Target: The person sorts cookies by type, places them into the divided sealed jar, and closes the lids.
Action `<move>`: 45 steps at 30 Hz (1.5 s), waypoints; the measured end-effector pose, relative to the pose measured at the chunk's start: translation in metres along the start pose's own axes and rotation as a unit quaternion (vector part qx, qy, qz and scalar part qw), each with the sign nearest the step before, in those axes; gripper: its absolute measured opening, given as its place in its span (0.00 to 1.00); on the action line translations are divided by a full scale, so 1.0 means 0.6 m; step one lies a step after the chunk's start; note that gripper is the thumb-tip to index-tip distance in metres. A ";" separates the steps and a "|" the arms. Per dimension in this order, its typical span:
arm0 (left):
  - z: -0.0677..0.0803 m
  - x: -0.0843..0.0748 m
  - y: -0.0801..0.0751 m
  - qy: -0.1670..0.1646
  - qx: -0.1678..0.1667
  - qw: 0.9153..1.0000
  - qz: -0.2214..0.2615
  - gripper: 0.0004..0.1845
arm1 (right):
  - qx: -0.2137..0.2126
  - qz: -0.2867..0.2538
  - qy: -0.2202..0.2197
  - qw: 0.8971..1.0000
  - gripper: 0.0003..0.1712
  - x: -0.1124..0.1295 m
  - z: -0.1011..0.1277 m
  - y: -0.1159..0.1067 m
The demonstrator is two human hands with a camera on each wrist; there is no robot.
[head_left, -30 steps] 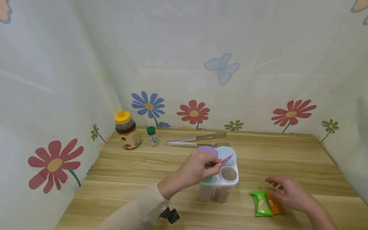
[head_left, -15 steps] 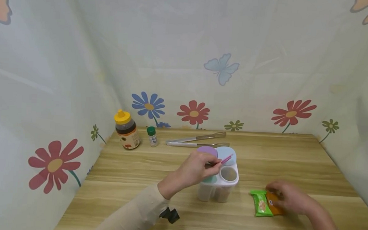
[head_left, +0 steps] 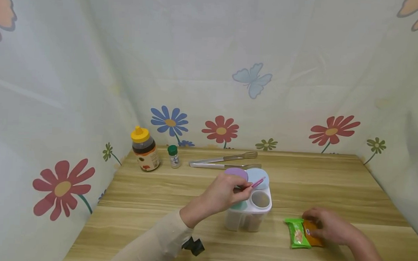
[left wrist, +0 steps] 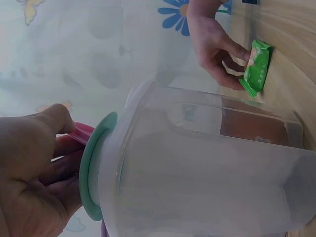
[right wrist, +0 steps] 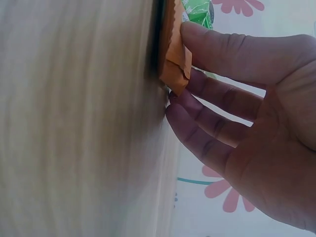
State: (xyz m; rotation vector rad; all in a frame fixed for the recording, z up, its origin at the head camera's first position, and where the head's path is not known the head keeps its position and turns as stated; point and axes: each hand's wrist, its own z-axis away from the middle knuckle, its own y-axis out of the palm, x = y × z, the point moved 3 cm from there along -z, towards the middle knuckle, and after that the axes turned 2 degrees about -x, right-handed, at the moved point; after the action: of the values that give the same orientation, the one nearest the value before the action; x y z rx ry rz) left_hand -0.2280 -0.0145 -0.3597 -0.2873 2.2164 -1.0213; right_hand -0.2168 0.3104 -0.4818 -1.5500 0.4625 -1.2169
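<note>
My left hand [head_left: 220, 193] pinches a pink lid [head_left: 258, 182] between thumb and fingers, above a clear storage container [head_left: 234, 220] with a white top. In the left wrist view the other fingers lie close behind the container's green lid [left wrist: 91, 168]. One round opening [head_left: 260, 199] in the top is uncovered. My right hand [head_left: 334, 228] grips an orange packet [right wrist: 174, 64] at the table surface, thumb on one side and fingers curled at its lower edge. A green packet [head_left: 298, 234] lies beside it. A brown packet [left wrist: 254, 126] shows through the container's clear wall.
Purple [head_left: 236, 172] and blue lids [head_left: 257, 177] cover the container's rear openings. Behind it lie metal tongs [head_left: 225, 162]. A yellow-capped squeeze bottle [head_left: 146, 153] and a small green-capped shaker [head_left: 173, 158] stand at the back left. A printed curtain [head_left: 197, 67] encloses the table.
My right hand has come down onto the orange packet and taken hold of it between thumb and fingers. The left hand has kept its hold on the pink lid, almost still.
</note>
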 end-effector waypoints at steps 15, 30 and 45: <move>0.000 0.003 0.004 0.005 -0.003 1.000 0.001 0.05 | 0.003 0.017 0.015 1.000 0.21 0.000 0.001 0.000; 0.000 0.002 0.004 0.011 -0.005 1.000 -0.012 0.05 | -0.024 -0.014 0.034 0.999 0.17 0.001 -0.001 -0.008; 0.000 0.003 0.004 0.005 -0.006 1.000 -0.006 0.05 | -0.121 0.016 0.016 0.992 0.14 0.004 0.002 -0.023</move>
State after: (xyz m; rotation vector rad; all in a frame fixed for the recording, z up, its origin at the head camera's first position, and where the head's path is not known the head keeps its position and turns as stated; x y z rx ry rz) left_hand -0.2289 -0.0139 -0.3624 -0.3030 2.2324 -1.0189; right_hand -0.2186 0.3140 -0.4682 -1.7230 0.6741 -1.1958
